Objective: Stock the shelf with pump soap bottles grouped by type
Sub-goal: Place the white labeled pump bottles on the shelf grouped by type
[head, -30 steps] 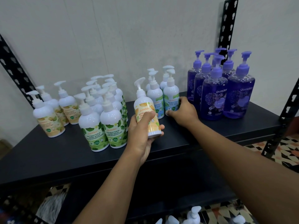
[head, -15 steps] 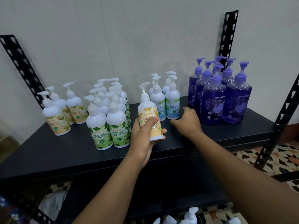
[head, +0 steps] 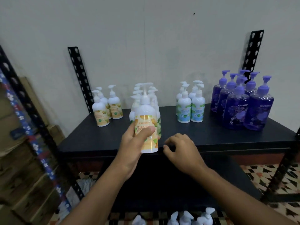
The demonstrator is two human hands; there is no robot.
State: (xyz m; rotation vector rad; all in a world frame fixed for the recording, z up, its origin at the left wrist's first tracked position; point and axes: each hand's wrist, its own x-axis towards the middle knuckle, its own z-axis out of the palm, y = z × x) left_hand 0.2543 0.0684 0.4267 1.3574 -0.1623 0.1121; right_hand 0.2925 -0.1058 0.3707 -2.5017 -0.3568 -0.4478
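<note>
My left hand (head: 132, 144) grips a white pump bottle with a yellow-orange label (head: 146, 125), held upright above the front edge of the black shelf (head: 211, 135). My right hand (head: 181, 151) hovers at that front edge with fingers loosely curled and nothing in it. On the shelf stand four groups: yellow-label bottles (head: 105, 109) at the back left, green-label bottles (head: 154, 98) mostly hidden behind the held bottle, blue-label bottles (head: 190, 106) right of centre, and purple bottles (head: 243, 104) at the far right.
Black perforated uprights (head: 79, 78) frame the shelf against a pale wall. Cardboard boxes (head: 21, 159) stand to the left. Several white pump tops (head: 186, 218) show at the bottom, below the shelf. The floor (head: 267, 176) is patterned tile.
The camera has pulled back and turned. My left hand has carried the yellow-label bottle left, in front of the green group. My right hand has drawn back from the blue-label bottles to the shelf's front edge.
</note>
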